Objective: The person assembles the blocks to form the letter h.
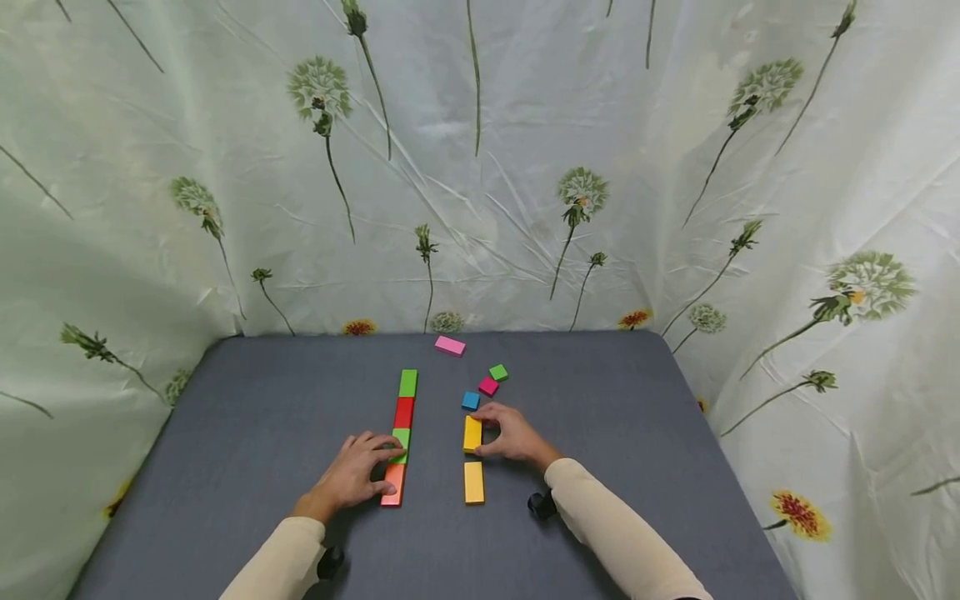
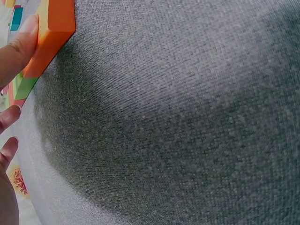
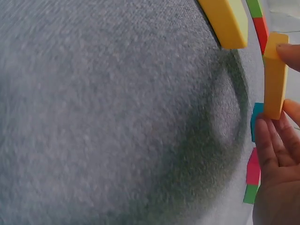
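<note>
My right hand (image 1: 516,435) pinches a yellow block (image 1: 472,435) by its two ends, thumb at the near end and fingertips at the far end. In the right wrist view that block (image 3: 275,84) looks tilted up off the table. A paler yellow block (image 1: 474,483) lies just nearer to me. On the left, a row runs end to end: an orange block (image 1: 396,475), a green block (image 1: 402,436), a red block (image 1: 403,412) and another green block (image 1: 407,382). My left hand (image 1: 351,471) rests at this row, thumb on the orange block, loosely bent fingers over the nearer green one.
Beyond the right hand stand a small blue block (image 1: 470,401), a magenta block (image 1: 488,386) and a small green block (image 1: 499,372). A pink block (image 1: 450,346) lies near the far edge of the grey table (image 1: 600,375). Flowered cloth (image 1: 480,208) hangs behind and at the sides.
</note>
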{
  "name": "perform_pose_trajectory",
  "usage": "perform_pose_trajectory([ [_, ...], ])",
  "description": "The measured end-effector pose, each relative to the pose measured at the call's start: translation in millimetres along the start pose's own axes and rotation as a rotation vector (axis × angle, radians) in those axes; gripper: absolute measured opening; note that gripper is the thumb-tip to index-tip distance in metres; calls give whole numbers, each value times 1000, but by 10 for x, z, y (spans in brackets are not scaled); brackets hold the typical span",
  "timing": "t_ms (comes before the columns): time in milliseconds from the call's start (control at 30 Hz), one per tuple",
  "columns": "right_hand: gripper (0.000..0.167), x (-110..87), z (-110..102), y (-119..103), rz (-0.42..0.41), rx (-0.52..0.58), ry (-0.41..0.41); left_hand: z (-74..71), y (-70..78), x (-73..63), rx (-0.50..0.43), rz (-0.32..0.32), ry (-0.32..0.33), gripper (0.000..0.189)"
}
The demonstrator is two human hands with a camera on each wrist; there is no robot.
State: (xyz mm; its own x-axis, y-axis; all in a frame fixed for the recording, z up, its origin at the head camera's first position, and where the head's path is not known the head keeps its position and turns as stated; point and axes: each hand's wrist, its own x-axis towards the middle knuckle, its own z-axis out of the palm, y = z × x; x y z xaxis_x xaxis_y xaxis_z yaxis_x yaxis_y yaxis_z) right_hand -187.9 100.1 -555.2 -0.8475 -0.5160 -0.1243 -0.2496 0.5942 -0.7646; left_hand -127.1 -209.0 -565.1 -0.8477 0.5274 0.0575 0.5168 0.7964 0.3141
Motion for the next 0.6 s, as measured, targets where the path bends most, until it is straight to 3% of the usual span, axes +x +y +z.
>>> perform_pose_trajectory([
  [233,56,-6,43,39,12,-12,-28,-3,11,1,-33,-30,-22,56],
  [600,55,-23,98,90,47,58,-53,-22,-5,-7,-19,5,-7,55],
])
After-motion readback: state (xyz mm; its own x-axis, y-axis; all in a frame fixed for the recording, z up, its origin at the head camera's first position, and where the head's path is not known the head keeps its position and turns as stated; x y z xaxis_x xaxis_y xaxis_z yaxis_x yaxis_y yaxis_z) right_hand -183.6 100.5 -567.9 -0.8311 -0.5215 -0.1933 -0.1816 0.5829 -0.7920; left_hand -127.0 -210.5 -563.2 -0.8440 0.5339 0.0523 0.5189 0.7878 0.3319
